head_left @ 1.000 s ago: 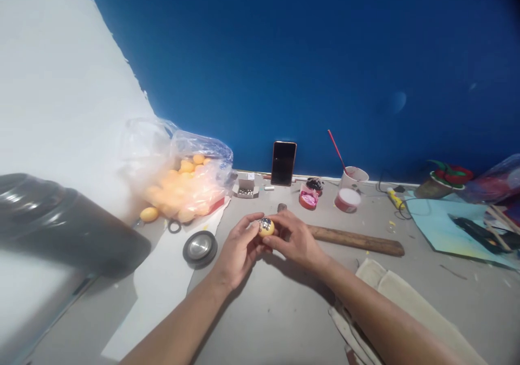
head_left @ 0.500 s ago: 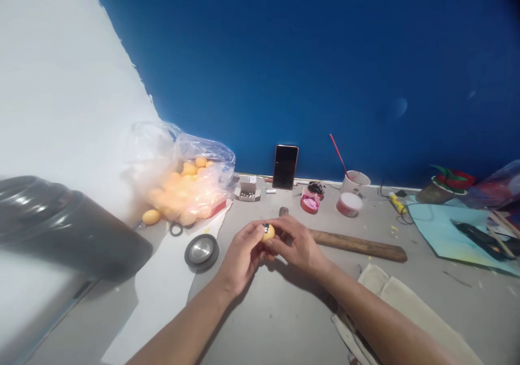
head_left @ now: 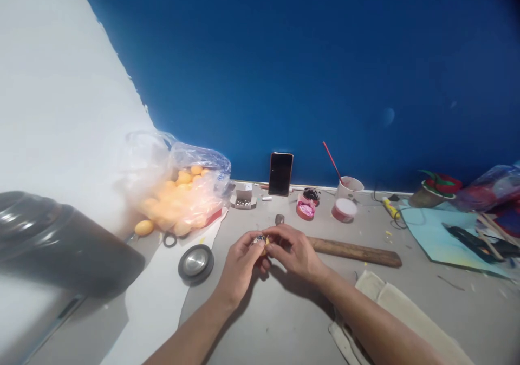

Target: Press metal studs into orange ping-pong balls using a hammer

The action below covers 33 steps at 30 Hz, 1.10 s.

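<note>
A small yellow ball (head_left: 266, 247) with a dark and shiny patch on its upper left is held between both hands above the grey table. My left hand (head_left: 242, 263) has its thumb and fingers closed on the ball's left side. From the right, my right hand (head_left: 293, 251) pinches the ball with thumb and fingertips, hiding much of it. Just behind the hands lies a hammer, its wooden handle (head_left: 357, 252) stretching to the right. A round metal and black lid (head_left: 196, 264) rests to the left of my left hand.
A plastic bag of yellow balls (head_left: 182, 197) and a dark bottle (head_left: 69, 246) stand left. Against the wall are a phone (head_left: 280, 174), a small open box (head_left: 244, 198) and a white cup (head_left: 350, 187). Cloth (head_left: 402, 311) lies by my right forearm.
The camera view has shifted slightly. The ball has turned in my hands, and my fingers now cover more of it.
</note>
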Each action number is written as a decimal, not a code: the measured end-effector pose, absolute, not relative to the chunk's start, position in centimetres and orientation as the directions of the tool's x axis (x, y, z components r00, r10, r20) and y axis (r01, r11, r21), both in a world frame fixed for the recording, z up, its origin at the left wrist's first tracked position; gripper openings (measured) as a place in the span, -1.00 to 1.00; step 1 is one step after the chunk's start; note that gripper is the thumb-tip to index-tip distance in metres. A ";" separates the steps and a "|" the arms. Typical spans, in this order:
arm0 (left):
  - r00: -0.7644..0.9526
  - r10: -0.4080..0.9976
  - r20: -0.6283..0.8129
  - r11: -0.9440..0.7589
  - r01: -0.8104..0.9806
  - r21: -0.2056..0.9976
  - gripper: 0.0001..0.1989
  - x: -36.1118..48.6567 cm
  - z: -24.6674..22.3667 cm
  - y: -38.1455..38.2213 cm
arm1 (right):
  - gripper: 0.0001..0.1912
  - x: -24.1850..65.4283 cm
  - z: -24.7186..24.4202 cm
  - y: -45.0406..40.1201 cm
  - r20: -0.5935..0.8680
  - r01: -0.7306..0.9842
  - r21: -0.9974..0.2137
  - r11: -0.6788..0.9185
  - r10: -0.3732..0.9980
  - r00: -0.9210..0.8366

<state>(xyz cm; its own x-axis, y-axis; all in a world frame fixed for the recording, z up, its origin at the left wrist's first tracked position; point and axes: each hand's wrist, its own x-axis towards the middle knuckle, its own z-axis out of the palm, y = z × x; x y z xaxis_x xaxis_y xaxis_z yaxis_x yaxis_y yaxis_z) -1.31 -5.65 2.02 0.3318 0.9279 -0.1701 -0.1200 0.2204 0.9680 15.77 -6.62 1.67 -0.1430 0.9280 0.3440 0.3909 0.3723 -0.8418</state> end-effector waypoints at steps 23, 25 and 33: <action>0.190 0.974 0.128 -0.213 0.956 0.203 -0.71 -0.9 6.8 3.7 | -0.76 16.8 1.2 -5.1 0.255 0.486 -0.835 0.258 0.964 -0.075; 0.176 0.980 0.092 -0.189 0.968 0.162 -0.71 0.2 6.7 5.8 | -0.76 16.8 1.3 -5.1 0.248 0.488 -0.834 0.256 0.965 -0.082; 0.229 0.973 0.001 -0.227 0.965 0.130 -0.76 1.1 5.6 9.4 | -0.79 16.9 1.9 -5.3 0.243 0.526 -0.808 0.264 0.964 -0.110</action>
<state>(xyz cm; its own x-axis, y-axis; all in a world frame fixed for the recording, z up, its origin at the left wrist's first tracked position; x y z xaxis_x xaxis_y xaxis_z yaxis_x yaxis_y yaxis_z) 1.14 9.43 5.59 0.2291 0.9734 0.0010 0.9651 -0.2273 0.1299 16.88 -5.29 1.87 -0.1101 0.9638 0.2430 0.5264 0.2639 -0.8082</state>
